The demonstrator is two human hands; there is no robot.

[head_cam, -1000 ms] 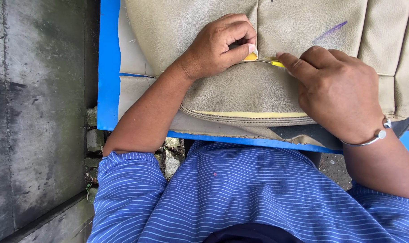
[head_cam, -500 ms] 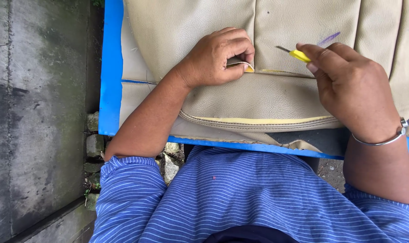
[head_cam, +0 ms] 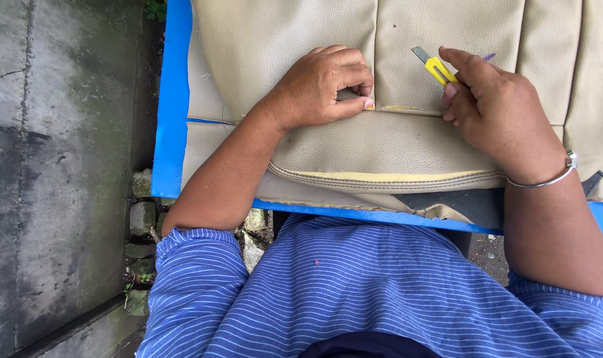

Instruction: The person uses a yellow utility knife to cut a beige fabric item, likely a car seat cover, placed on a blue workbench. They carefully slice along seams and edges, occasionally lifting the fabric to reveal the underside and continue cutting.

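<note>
A beige leather seat cover (head_cam: 407, 146) lies spread over a blue table (head_cam: 172, 99). My left hand (head_cam: 318, 86) rests on the cover and pinches a fold of the leather at a seam between thumb and forefinger. My right hand (head_cam: 500, 113) holds a yellow utility knife (head_cam: 434, 66) with its blade out, lifted a little above and to the right of that seam. A silver bangle sits on my right wrist. A short purple mark shows on the leather beside my right fingers.
Grey concrete ground (head_cam: 56, 166) lies to the left of the table. Several stones (head_cam: 142, 219) sit below the table's corner. My blue striped shirt (head_cam: 381, 292) fills the bottom of the view.
My right hand has drawn the knife away from the seam, up and to the right. My left hand keeps its pinch on the leather.
</note>
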